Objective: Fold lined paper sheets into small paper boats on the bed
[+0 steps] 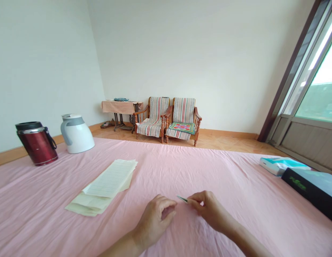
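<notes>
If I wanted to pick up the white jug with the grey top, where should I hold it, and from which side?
Probably by its curved grey handle, coming from the left and the near side. The handle bows out leftward from the white jug, which stands on its base. Mind the shiny red flask with the black lid, close by on that side.

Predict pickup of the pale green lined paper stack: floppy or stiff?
The pale green lined paper stack likely sags, since its layers look thin. Pushed, it may fan out: edges lie misaligned, no clip shows.
</notes>
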{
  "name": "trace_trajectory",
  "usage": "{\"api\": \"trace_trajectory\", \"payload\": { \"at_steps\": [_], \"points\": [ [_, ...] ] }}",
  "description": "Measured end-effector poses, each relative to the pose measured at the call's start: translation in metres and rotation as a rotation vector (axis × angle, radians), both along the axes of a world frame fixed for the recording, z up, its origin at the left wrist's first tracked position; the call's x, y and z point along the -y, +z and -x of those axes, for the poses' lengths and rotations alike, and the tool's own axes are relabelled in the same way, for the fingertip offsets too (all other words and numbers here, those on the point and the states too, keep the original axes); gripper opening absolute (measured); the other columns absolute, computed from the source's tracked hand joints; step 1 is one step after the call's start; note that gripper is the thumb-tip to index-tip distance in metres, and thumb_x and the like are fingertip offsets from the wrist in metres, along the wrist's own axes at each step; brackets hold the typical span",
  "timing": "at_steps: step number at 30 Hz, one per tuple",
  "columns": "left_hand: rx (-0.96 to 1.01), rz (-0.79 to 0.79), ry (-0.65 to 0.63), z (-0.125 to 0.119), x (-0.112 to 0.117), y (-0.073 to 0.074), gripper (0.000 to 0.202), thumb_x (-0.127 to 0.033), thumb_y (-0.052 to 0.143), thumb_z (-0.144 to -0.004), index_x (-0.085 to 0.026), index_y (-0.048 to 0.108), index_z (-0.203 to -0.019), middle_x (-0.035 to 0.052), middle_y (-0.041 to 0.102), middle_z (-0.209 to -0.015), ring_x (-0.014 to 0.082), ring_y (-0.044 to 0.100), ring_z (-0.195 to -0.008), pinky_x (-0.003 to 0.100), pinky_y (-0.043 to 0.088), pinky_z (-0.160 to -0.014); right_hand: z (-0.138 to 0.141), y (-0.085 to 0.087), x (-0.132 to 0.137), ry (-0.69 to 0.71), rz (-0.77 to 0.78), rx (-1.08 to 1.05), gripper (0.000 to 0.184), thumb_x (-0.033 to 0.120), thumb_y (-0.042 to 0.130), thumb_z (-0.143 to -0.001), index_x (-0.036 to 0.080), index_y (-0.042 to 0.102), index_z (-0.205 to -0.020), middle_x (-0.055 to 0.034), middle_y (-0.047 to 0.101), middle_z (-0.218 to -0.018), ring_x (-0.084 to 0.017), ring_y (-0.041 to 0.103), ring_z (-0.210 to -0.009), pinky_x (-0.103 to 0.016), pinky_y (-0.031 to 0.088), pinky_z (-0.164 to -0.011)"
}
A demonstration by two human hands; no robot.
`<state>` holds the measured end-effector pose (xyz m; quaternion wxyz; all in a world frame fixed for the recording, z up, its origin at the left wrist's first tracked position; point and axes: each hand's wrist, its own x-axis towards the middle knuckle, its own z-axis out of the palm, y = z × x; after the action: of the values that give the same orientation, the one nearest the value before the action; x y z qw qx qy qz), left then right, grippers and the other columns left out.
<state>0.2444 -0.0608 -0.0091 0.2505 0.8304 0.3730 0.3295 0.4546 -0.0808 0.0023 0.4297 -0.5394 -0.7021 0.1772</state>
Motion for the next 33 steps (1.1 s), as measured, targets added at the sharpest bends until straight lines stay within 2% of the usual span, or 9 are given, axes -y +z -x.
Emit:
{"api": "trace_trajectory", "payload": {
  "at_steps": [3,6,10,14,19,22,25,30,33],
  "points": [
    [0.043,0.069,0.004,-0.004,-0.002,-0.001,0.026,-0.012,0.058,-0.077,-0.020,0.069,-0.099,0.0036,0.070,-0.086,0.0178,0.064,-0.082,0.027,0.049,-0.072,-0.001,-0.001,-0.006,0.079,0.056,0.039,0.036,0.023,0.056,-0.079,0.018,0.056,-0.044,0.0066,0.043,-0.043,-0.009,0.042,-0.043,-0.019,0.027,-0.043],
    [0.107,0.158,0.009,-0.010,-0.005,0.000,0.029,-0.016,0.058,-0.078,-0.019,0.067,-0.106,0.0029,0.070,-0.087,0.0168,0.064,-0.080,0.025,0.048,-0.070,0.005,-0.005,-0.010,0.030,0.040,0.034,0.037,0.028,0.054,-0.083,0.018,0.057,-0.047,0.0049,0.046,-0.047,-0.011,0.046,-0.049,-0.021,0.031,-0.048],
    [0.240,0.272,0.023,-0.021,-0.009,0.002,0.033,-0.029,0.059,-0.085,-0.016,0.060,-0.115,0.0043,0.070,-0.085,0.0159,0.063,-0.073,0.024,0.047,-0.063,0.026,-0.009,-0.011,-0.094,-0.030,-0.021,0.030,0.031,0.046,-0.090,0.021,0.068,-0.075,-0.0009,0.062,-0.069,-0.015,0.058,-0.063,-0.024,0.041,-0.060],
    [0.413,0.286,-0.011,-0.026,-0.011,0.004,0.034,-0.038,0.058,-0.087,-0.015,0.058,-0.112,0.0068,0.069,-0.092,0.0167,0.065,-0.076,0.024,0.048,-0.063,0.048,-0.011,-0.004,-0.118,-0.078,-0.108,0.021,0.028,0.047,-0.089,0.021,0.067,-0.093,-0.0034,0.066,-0.079,-0.015,0.061,-0.063,-0.023,0.043,-0.058],
    [0.385,0.201,0.067,-0.021,-0.011,0.006,0.025,-0.026,0.059,-0.085,-0.017,0.059,-0.109,0.0041,0.068,-0.091,0.0151,0.065,-0.073,0.023,0.051,-0.062,0.057,-0.017,-0.004,-0.046,-0.068,-0.187,0.022,0.026,0.045,-0.089,0.022,0.066,-0.093,-0.0026,0.069,-0.078,-0.016,0.063,-0.066,-0.023,0.045,-0.060],
    [0.344,0.071,0.091,-0.017,-0.012,0.005,0.031,-0.018,0.056,-0.084,-0.017,0.057,-0.114,0.0057,0.067,-0.098,0.0151,0.065,-0.075,0.024,0.053,-0.064,0.055,-0.021,-0.012,-0.006,-0.028,-0.237,0.024,0.029,0.044,-0.090,0.020,0.067,-0.088,-0.0024,0.069,-0.073,-0.015,0.062,-0.061,-0.023,0.046,-0.057],
    [0.305,-0.085,0.123,-0.015,-0.015,0.002,0.042,-0.007,0.052,-0.078,-0.018,0.054,-0.118,0.0064,0.065,-0.101,0.0160,0.064,-0.080,0.026,0.054,-0.068,0.055,-0.022,-0.018,0.013,-0.025,-0.251,0.021,0.026,0.045,-0.088,0.020,0.065,-0.087,-0.0024,0.069,-0.074,-0.017,0.064,-0.065,-0.024,0.047,-0.059],
    [0.263,-0.168,0.046,-0.012,-0.017,-0.001,0.044,-0.002,0.047,-0.078,-0.019,0.055,-0.117,0.0052,0.064,-0.095,0.0153,0.061,-0.079,0.026,0.052,-0.070,0.058,-0.023,-0.017,-0.124,-0.197,-0.159,0.010,0.022,0.048,-0.085,0.021,0.055,-0.092,-0.0030,0.064,-0.082,-0.018,0.061,-0.075,-0.027,0.046,-0.066],
    [0.233,-0.172,0.029,-0.011,-0.016,-0.003,0.049,0.001,0.045,-0.075,-0.020,0.055,-0.118,0.0043,0.063,-0.094,0.0153,0.061,-0.079,0.026,0.050,-0.071,0.056,-0.029,-0.016,-0.132,-0.295,-0.088,0.008,0.018,0.043,-0.085,0.022,0.050,-0.087,-0.0019,0.058,-0.078,-0.017,0.057,-0.073,-0.027,0.044,-0.065]
  ]
}}
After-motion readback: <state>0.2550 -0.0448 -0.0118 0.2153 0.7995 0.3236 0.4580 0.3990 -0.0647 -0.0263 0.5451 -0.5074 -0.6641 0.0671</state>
